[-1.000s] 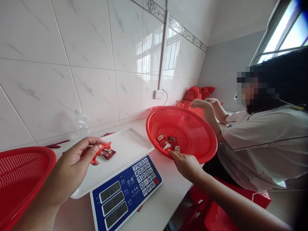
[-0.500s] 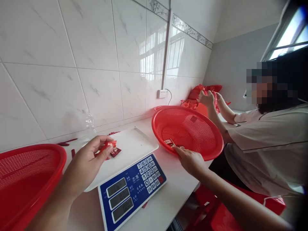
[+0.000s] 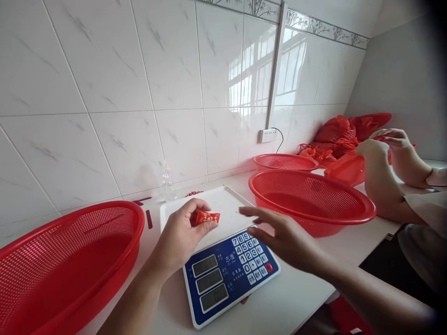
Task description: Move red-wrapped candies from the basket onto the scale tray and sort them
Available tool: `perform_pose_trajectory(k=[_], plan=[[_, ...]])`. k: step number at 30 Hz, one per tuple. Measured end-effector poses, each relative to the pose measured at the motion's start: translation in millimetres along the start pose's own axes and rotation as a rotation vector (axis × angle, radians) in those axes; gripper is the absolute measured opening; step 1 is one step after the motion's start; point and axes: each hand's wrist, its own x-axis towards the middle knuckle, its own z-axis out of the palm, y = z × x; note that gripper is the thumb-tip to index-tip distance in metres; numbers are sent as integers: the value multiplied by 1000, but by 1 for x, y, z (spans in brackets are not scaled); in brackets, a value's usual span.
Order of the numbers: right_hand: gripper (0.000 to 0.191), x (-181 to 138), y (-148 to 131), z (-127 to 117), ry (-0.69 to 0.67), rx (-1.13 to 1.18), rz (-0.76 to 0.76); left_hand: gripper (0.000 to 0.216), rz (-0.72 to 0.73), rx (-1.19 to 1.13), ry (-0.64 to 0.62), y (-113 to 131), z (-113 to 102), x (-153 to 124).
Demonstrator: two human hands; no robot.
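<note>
My left hand (image 3: 181, 235) pinches a small red wrapped candy (image 3: 206, 217) over the white pan of an electronic scale (image 3: 223, 258). My right hand (image 3: 279, 235) hovers above the scale's blue keypad with fingers stretched out and nothing in it, pointing toward the candy. A red mesh basket (image 3: 310, 200) stands just right of the scale. A larger red mesh basket (image 3: 66, 260) sits at the left.
Another person sits at the right, their hands (image 3: 384, 149) on a red bag (image 3: 345, 167). More red bags (image 3: 342, 130) lie piled in the far corner. A third red basket (image 3: 284, 162) and a clear plastic bottle (image 3: 168, 181) stand by the tiled wall. The counter edge runs along the bottom right.
My right hand left the right basket and moved left over the scale's keypad. My left hand shifted toward the scale's front with the candy. The view turned right and lower.
</note>
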Motion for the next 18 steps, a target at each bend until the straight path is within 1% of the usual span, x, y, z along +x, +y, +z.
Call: perform_pose_trajectory(k=[2, 4, 7, 9, 11, 13, 15, 18], plan=[[47, 5, -27, 8, -91, 265, -4, 20, 4, -30, -58, 3, 6, -3], [43, 12, -43, 16, -111, 404, 2, 17, 25, -69, -110, 5, 11, -5], [30, 20, -46, 24, -66, 475, 46, 13, 21, -118, -154, 3, 12, -7], [29, 22, -40, 24, -20, 442, 75, 20, 1, -141, -142, -1, 10, -6], [31, 21, -28, 17, 55, 335, 100, 26, 26, -160, -56, -5, 4, -3], [31, 18, -9, 3, 179, 173, 124, 26, 86, -190, 93, -7, -4, 0], [31, 16, 18, -15, 320, -37, 146, 26, 129, -251, 252, -8, -14, 4], [32, 13, 65, -42, 382, -387, 247, 30, 159, -332, 430, -7, -26, 8]])
